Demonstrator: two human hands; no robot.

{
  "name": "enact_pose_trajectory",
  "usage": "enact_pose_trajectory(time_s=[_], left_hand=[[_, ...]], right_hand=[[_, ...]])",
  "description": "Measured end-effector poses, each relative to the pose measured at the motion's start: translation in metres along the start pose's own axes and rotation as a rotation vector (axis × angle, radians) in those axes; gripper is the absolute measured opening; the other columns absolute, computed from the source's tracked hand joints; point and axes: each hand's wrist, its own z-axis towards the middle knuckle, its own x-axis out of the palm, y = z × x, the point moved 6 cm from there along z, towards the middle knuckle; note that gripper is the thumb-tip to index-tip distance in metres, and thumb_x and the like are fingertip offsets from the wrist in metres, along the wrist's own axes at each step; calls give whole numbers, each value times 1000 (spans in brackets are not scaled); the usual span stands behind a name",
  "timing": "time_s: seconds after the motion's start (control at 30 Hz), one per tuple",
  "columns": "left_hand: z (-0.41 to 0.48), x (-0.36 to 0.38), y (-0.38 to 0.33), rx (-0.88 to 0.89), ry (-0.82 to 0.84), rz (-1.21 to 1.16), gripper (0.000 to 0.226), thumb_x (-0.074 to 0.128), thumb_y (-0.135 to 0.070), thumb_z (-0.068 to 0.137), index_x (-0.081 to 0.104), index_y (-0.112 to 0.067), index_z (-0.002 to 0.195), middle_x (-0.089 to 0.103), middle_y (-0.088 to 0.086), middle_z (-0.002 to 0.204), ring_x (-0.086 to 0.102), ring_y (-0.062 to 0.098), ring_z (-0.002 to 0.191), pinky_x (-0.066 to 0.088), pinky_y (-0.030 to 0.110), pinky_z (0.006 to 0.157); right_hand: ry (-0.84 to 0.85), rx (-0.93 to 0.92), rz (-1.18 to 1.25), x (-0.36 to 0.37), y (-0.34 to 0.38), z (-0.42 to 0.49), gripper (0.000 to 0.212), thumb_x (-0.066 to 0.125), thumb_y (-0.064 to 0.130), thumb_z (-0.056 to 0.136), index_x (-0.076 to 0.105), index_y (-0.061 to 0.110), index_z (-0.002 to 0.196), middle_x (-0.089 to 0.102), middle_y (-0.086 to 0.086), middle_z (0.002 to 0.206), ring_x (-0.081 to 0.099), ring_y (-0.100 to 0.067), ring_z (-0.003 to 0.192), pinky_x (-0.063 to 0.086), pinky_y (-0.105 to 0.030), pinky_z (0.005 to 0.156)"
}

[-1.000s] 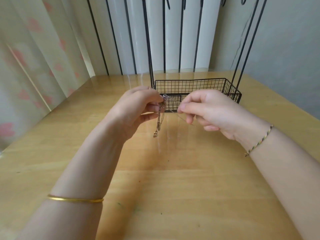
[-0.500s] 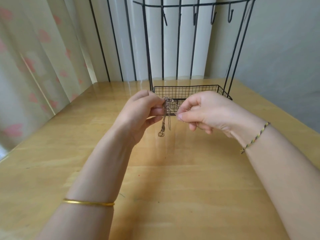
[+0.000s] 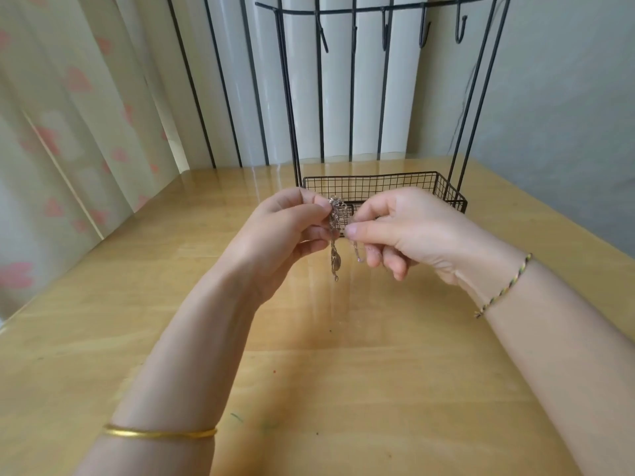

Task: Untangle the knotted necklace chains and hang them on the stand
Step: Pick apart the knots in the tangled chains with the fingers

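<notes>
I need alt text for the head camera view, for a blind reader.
The left hand and right hand pinch tangled necklace chains above a wooden table. Behind them is a black wire stand with hooks along its top bar.

No legible text or labels.

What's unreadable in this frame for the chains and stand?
Head view:
1. necklace chains: knot too small and blurred, partly covered by fingers of left hand and right hand; chain count unclear.
2. stand: top cut off by upper edge; basket front hidden behind hands.
</notes>
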Motion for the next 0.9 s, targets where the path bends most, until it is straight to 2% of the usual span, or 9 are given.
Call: enact_pose_trajectory(time_s=[0.1,0.2,0.33,0.43,0.5,0.57,0.67,0.77,0.9], left_hand=[[1,-2,2,-41,-9,-53,17,46,-7,92,52,-13,78,55,5,72,61,16,59,50,28,71],[2,-3,4,-56,-14,-35,16,46,-8,91,51,-14,77,50,3,71,53,13,54,47,28,67],[1,-6,5,-60,-20,8,22,49,-9,91,54,-15,71,50,3,68,47,11,55,43,26,65],[0,-4,5,-55,-10,23,19,50,-8,91,57,-14,74,59,3,69,46,11,56,42,24,62],[-1,-4,4,-52,-2,30,18,49,-8,91,56,-14,76,62,2,67,45,11,55,40,22,57],[-1,-4,4,-48,3,45,18,48,-9,91,54,-14,75,57,1,63,43,11,54,38,22,56],[0,-4,4,-39,27,72,20,47,-11,91,50,-15,71,44,1,62,36,12,52,32,26,56],[0,-4,3,-34,23,100,23,48,-12,91,49,-17,69,40,-2,61,33,11,52,31,26,57],[-1,-7,2,-25,-23,121,27,48,-12,91,50,-19,65,36,-4,57,29,11,53,29,27,59]], right_hand=[[-89,-1,54,-7,-2,3,8,65,10,85,61,10,78,54,-2,58,44,-8,35,42,-21,37],[-123,3,109,-11,-4,5,6,69,11,81,65,11,77,57,-6,70,51,-11,51,47,-25,44],[-99,-6,152,-16,-3,7,5,71,19,77,70,17,73,67,0,82,58,-12,78,48,-33,75],[-7,29,277,-13,-3,5,17,63,22,83,64,19,67,70,1,81,64,-14,81,46,-38,88],[46,64,383,-9,-3,4,25,57,22,88,57,18,64,70,-2,75,67,-19,76,48,-40,87],[49,104,456,-7,-5,4,28,53,22,91,53,17,64,68,-4,66,67,-22,66,50,-41,83],[-14,163,486,-5,-10,5,31,49,24,95,49,15,66,59,-2,53,56,-18,47,51,-37,67],[-61,183,421,-4,-14,6,33,44,30,98,44,16,68,46,3,46,35,-10,34,45,-26,49],[-61,108,222,-4,-12,5,31,46,39,96,47,17,74,34,10,42,24,-6,33,34,-23,44]])
